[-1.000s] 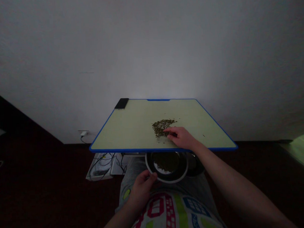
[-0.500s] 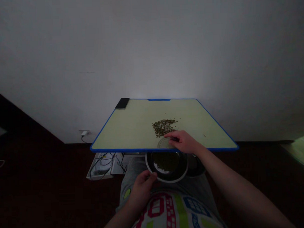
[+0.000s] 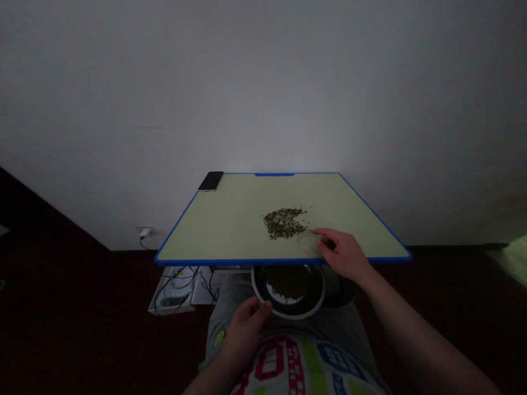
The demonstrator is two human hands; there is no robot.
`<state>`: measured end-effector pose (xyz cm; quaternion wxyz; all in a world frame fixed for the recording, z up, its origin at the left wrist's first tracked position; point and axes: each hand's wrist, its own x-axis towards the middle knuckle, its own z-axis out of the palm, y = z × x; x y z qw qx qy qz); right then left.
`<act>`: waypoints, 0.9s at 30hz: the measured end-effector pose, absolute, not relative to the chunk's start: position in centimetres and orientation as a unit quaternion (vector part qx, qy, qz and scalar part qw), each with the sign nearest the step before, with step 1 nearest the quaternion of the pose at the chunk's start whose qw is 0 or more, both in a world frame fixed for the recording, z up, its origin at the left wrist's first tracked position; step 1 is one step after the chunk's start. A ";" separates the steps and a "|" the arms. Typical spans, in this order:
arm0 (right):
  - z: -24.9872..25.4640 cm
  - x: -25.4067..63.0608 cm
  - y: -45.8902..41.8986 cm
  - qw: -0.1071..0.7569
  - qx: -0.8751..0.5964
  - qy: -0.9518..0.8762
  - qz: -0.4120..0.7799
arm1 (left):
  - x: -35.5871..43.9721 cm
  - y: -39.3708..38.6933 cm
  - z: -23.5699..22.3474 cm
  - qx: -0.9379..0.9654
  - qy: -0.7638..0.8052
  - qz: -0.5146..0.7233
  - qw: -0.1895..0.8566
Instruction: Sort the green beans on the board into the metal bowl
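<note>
Well, the right hand (image 3: 341, 255) curls against a thin clear disc (image 3: 309, 242), grip unclear, near the seed pile (image 3: 285, 223) on the blue-edged board (image 3: 213, 234); the disc looks light, slippery, best pinched by its rim. The left hand (image 3: 245, 330) clasps the dark bowl (image 3: 293, 315) at its near edge.

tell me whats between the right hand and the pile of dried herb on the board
In the head view, a clear round disc lies on the pale green board between the right hand and the pile of dried herb.
</note>
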<state>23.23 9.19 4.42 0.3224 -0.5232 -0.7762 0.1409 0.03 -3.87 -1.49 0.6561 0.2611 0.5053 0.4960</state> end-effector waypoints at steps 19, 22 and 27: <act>4.4 21.0 10.2 0.310 -0.545 -0.773 0.100 | 0.1 -3.8 -1.3 0.261 0.499 0.497 0.660; 4.3 21.2 10.2 0.315 -0.545 -0.771 0.103 | 0.1 -3.8 -1.3 0.261 0.499 0.497 0.661; 4.2 21.6 10.2 0.318 -0.552 -0.765 0.097 | 0.1 -3.9 -1.2 0.259 0.502 0.498 0.658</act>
